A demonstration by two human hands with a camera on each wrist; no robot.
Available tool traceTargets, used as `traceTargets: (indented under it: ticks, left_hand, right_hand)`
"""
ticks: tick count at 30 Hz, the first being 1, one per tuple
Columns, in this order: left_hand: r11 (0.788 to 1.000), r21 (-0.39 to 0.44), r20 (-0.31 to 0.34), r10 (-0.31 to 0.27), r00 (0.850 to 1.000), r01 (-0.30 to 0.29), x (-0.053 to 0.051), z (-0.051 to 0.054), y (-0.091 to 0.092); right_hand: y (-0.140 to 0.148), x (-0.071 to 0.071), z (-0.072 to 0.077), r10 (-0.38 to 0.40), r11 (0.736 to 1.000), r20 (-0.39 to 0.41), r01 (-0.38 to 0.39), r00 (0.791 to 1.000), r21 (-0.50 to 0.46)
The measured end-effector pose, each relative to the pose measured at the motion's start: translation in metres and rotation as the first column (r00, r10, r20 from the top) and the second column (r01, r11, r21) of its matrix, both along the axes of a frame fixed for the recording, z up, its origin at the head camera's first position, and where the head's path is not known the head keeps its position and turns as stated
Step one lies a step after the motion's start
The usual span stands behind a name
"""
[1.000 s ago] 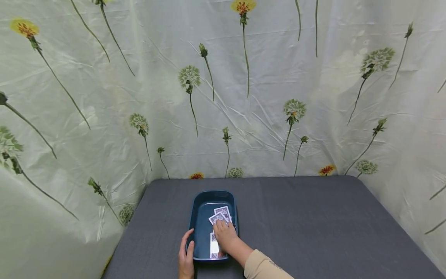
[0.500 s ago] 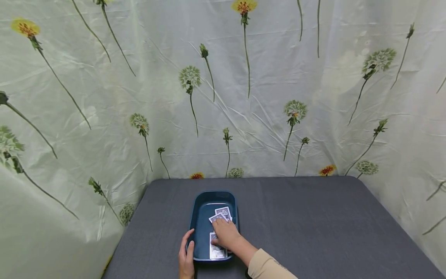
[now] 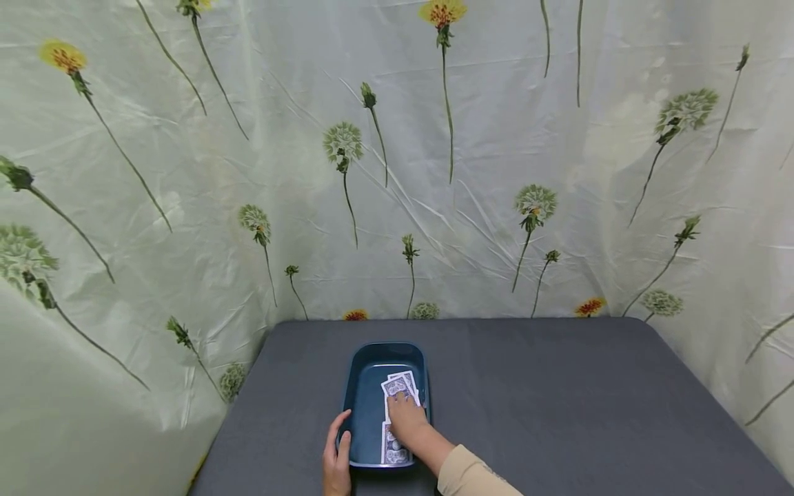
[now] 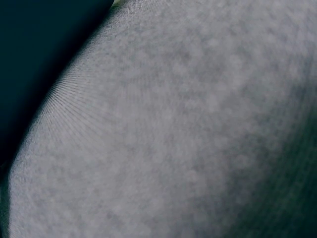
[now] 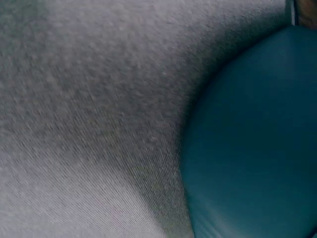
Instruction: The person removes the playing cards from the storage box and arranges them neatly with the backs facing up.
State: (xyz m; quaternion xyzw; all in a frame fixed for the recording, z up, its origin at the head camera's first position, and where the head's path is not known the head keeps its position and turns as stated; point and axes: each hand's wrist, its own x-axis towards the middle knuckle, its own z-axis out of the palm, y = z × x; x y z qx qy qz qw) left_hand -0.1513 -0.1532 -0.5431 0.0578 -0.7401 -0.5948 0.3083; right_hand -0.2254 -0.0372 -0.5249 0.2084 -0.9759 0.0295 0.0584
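Hands and cards in a tray, head view. The deep-blue tray [image 3: 366, 399], a rounded rectangle, lies on the left part of the grey counter [image 3: 546, 393]. Inside, along the tray's right side, lie the playing cards, patterned backs up: the upper cards [image 3: 395, 386] overlap at slightly different angles; the lower card [image 3: 395, 455] lies at the near end. The left hand [image 3: 336, 458] touches the tray's left edge near its near corner, thumb and forefinger spread apart. The right hand [image 3: 406, 421] reaches in from a beige sleeve [image 3: 473, 475], fingertips on the upper cards — whether it pinches one cannot be told. Behind the counter hangs a pale sheet [image 3: 459, 275] printed with dandelions.
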Motion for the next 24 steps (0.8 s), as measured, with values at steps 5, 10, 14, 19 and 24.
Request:
traceTargets:
  ticks: [5,10,14,19,24]
  left_hand:
    - [1.000,0.009,0.005,-0.003,1.000,0.003,-0.010,-0.023,-0.007]
    - [1.000,0.012,0.032,-0.002,0.999,0.001,-0.012,-0.031,-0.010]
    - [1.000,-0.015,-0.040,-0.009,0.999,0.009,-0.016,-0.038,-0.012]
    - [1.000,-0.016,-0.037,-0.015,0.999,0.015,-0.014,-0.038,-0.011]
    - [1.000,-0.004,0.073,-0.011,0.997,0.011,-0.014,-0.035,-0.012]
  right_hand:
    - [0.001,-0.001,0.006,0.008,0.999,0.031,-0.009,0.999,0.050]
    - [0.001,-0.002,0.009,0.034,0.984,0.069,-0.046,0.997,0.173]
    - [0.002,-0.001,0.010,0.055,0.975,0.110,-0.077,0.992,0.210]
    - [0.004,0.000,0.009,0.087,0.957,0.122,-0.117,0.989,0.267]
    - [0.004,0.003,0.007,0.077,0.947,0.090,-0.101,0.993,0.306]
